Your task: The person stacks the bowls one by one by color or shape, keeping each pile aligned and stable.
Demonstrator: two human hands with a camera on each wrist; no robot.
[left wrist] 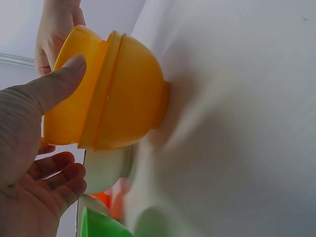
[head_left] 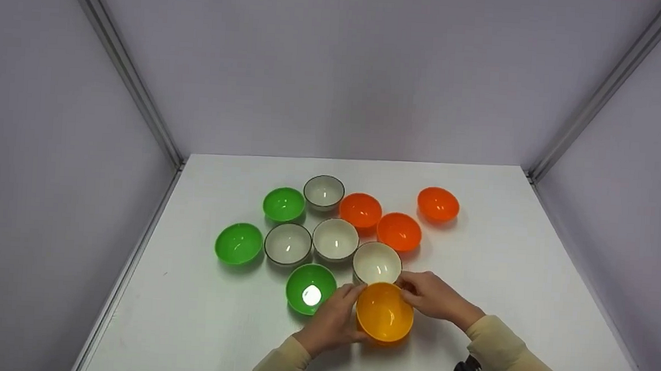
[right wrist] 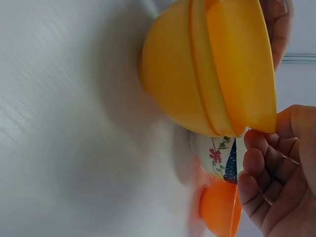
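A stack of yellow bowls (head_left: 385, 315) stands near the front of the table. Its top bowl (left wrist: 69, 111) sits raised inside the rims of those below, as both wrist views show. My left hand (head_left: 332, 319) holds this top bowl from the left, thumb (left wrist: 61, 81) against its outer wall and an index finger partly hidden behind it. From the right, my right hand (head_left: 433, 295) pinches the same bowl's rim between thumb and index finger, its other fingers (right wrist: 254, 163) loosely curled. Just behind the stack is a white bowl (head_left: 377, 262) with a flower pattern outside.
Left of the stack sits a green bowl (head_left: 302, 286), close to my left hand. Two more green bowls (head_left: 239, 244) lie farther left. Other white bowls (head_left: 288, 244) stand in the middle, and orange bowls (head_left: 399, 232) at the back right. Walls (head_left: 347, 84) enclose the table.
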